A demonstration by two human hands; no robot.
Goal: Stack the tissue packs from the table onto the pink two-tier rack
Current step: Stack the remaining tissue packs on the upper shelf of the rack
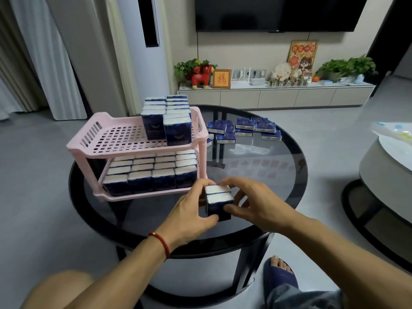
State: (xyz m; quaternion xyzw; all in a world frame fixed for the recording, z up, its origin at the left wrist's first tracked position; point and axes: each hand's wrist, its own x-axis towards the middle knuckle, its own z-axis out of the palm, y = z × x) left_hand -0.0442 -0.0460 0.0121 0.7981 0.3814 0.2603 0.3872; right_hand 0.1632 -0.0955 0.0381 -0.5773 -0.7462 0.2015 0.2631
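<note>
tissue packs (pixel 219 201): two upright, squeezed together between both sets of fingers | left hand (pixel 191 214) gripping one side | right hand (pixel 252 202) gripping the other | pink rack (pixel 84 150) just beyond the fingertips

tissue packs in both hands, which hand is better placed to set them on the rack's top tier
Left, probably. The left hand grips the held packs on the side nearest the pink rack, whose top tier is bare on its left. The right hand would have to cross over.

red string bracelet (pixel 161 243), navy slipper (pixel 281 278), bare forearms
</note>
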